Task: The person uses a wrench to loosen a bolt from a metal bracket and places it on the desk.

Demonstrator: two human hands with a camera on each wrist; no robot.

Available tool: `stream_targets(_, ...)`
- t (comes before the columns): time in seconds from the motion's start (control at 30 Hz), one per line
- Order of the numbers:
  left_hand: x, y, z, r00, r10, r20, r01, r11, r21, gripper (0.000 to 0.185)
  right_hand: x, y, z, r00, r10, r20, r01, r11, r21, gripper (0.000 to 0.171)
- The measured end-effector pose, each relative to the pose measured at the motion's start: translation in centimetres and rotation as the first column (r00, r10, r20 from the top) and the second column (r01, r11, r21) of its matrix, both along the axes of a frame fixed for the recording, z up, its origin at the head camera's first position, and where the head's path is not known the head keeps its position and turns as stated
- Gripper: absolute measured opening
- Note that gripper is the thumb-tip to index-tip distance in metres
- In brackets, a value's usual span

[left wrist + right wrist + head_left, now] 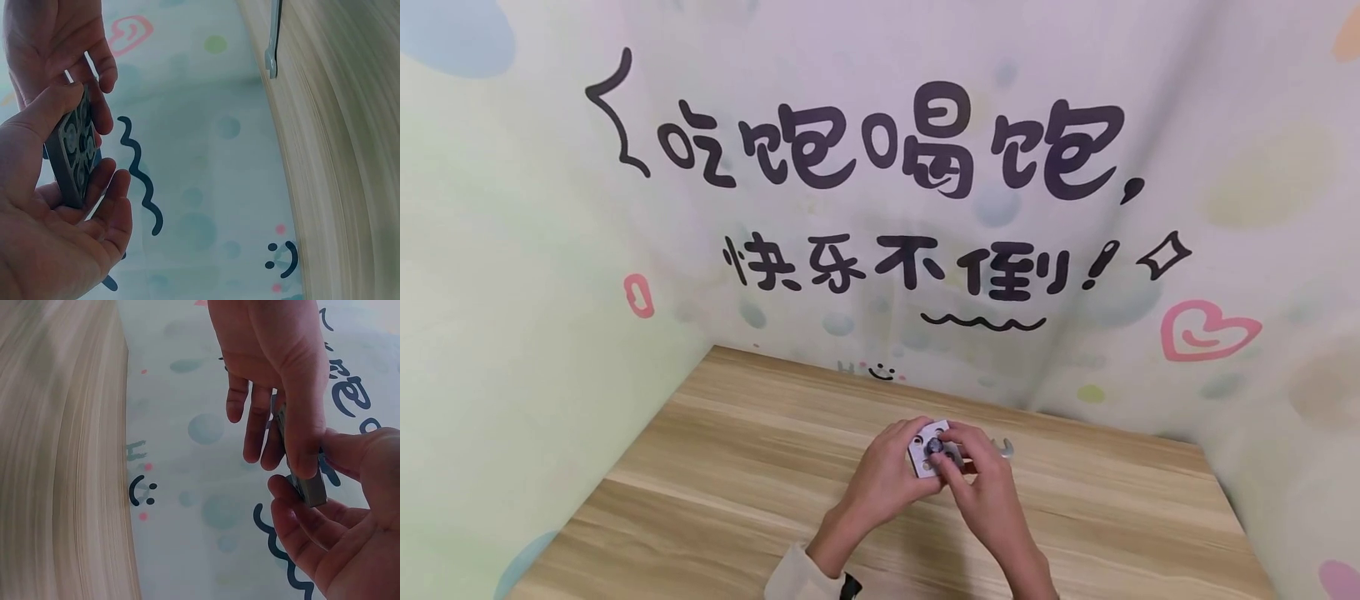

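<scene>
A: Item one?
B: Pale square plate (923,457), pierced with holes. Location: between the hands, raised off the wood-grain surface (737,467).
A: Item two?
B: Dark round knob (935,447), at the middle of the plate's upper face.
A: Left hand (880,475)?
B: Grasping the plate: thumb at one edge, fingers at the opposite one.
A: Right hand (988,483)?
B: Thumb and forefinger bent in, apparently pinching the knob; the contact itself is partly hidden.
A: Anything else?
B: One spanner (1006,448), grey, on the surface just beyond the right hand, which hides part of it. Neither hand grips it.
A: Step in hand?
B: By judgement, seating or turning the knob by finger while the left hand serves as holder. Direction of turn: cannot tell.
A: The next move calls for?
B: Judged likewise: a firm left-hand hold, the plate level, and right fingertips squarely on the knob, clear of the holes around it.
</scene>
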State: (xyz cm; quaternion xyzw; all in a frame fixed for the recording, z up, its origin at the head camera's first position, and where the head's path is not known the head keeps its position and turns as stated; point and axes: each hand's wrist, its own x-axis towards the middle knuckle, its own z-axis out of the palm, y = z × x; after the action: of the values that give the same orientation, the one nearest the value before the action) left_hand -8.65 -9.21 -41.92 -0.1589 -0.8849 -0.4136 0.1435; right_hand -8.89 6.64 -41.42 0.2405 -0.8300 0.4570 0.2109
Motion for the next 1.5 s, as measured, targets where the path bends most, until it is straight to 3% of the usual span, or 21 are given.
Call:
stream_targets(0.63,-0.1,-0.1,0.3,1.0,0.003,0.005,-0.003,1.0,0.003,0.062,-0.3,0.4,0.2,0.997,0.023,-0.067,-0.021,0.999,0.03,0.026)
stream_targets(0.77,-0.1,-0.1,0.3,1.0,0.001,0.001,-0.001,1.0,0.007,0.061,-0.3,0.4,0.4,0.999,0.034,-0.043,-0.032,0.999,0.043,0.026)
stream_targets(0.9,-0.1,-0.1,0.3,1.0,0.0,0.007,0.0,1.0,0.004,0.062,0.0,0.5,0.5,0.998,0.043,0.051,-0.044,0.999,0.032,0.034)
stream_targets(1.1,0.1,0.0,0.4,1.0,-0.003,0.018,0.003,1.0,0.012,0.062,0.2,-0.1,0.5,0.987,-0.015,0.158,0.021,0.999,-0.036,0.04)
stream_targets(1.27,0.2,0.1,0.3,1.0,-0.006,0.004,0.005,1.0,0.008,0.059,0.4,-0.7,0.5,0.989,-0.08,0.127,0.089,0.994,-0.064,0.031)
stream_targets(1.5,0.2,0.3,0.2,1.0,-0.003,-0.029,0.003,1.0,-0.013,0.059,0.3,-0.9,0.4,0.988,-0.133,0.079,0.135,0.99,-0.029,0.029)
